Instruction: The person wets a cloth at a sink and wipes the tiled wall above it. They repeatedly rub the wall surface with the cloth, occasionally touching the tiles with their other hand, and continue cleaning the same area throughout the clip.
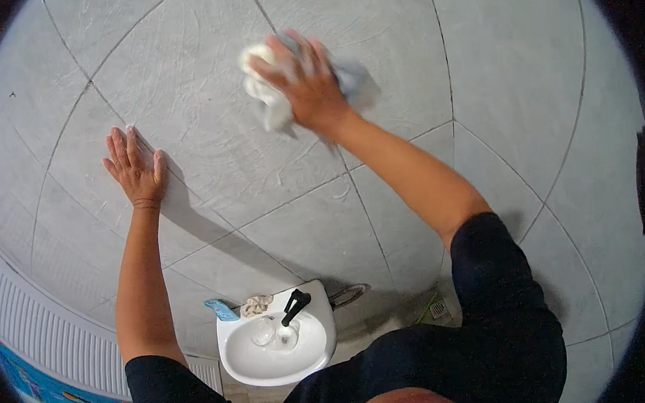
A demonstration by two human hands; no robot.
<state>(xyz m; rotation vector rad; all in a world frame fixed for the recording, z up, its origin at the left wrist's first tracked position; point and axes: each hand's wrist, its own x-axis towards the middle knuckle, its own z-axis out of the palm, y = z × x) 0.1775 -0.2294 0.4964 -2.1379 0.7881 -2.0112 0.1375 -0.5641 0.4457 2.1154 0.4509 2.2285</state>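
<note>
My right hand (306, 84) presses a bunched white-and-grey cloth (272, 105) against the grey tiled wall (205, 98). Both the hand and the cloth's edges are blurred by motion. Whitish streaks and smears cover the tiles around the cloth. Lower and to the left, my left hand (137, 168) lies flat on the wall with its fingers stretched out, holding nothing.
Below my hands a white washbasin (232, 355) with a black tap (296, 305) juts from the wall. On its rim lie a blue packet (221, 309) and a crumpled beige cloth (257, 304). White slatted panels (41, 307) stand at the left; a drain grate (438, 310) shows on the floor.
</note>
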